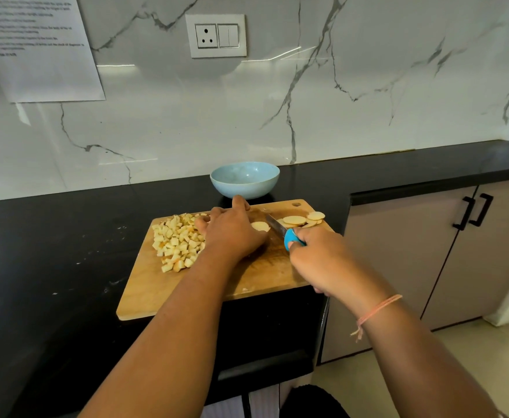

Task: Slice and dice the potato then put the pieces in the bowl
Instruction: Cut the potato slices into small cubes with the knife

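Notice (42, 46) print blurred; slice (260, 226), knife (280, 230) partly hidden.

Black stone countertop (51, 267) – matte, with pale specks. White marble-look backsplash (368, 86), grey-veined. Socket-and-switch plate (216, 35), white, on backsplash. Printed paper sheet (42, 49) on the wall, upper left – text illegible. Beige cabinet doors (413, 251), black handles (473, 211). Pale floor (488, 342).
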Tool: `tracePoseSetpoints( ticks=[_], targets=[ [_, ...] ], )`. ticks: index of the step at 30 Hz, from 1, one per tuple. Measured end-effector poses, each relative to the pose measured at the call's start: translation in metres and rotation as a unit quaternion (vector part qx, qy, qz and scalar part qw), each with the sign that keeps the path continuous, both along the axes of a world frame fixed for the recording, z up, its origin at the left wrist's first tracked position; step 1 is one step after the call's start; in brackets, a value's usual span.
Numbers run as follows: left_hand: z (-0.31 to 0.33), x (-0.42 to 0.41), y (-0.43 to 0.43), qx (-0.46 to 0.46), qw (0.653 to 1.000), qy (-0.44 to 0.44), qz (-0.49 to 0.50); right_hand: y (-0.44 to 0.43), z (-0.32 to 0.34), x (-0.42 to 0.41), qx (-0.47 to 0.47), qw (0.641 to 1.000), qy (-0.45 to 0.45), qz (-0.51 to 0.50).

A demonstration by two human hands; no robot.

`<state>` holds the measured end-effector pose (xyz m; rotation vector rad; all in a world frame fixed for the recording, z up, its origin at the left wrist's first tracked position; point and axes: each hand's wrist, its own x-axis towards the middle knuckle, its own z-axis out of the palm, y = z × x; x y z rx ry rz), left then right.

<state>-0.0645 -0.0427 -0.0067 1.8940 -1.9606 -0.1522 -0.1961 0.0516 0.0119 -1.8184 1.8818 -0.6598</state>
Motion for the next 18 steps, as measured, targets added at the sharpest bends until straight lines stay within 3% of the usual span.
tracePoseSetpoints(
  ticks=[10,18],
  targets=[
    [-0.001,-0.005,0.004,0.004,0.998,-0.004,0.057,-0.014,0.005,0.017,0.002,0.996,0.091,0.006],
    [-0.003,-0.006,0.002,0.004,0.997,-0.045,0.061,0.019,-0.011,0.01,0.003,0.997,0.078,0.009]
  ],
)
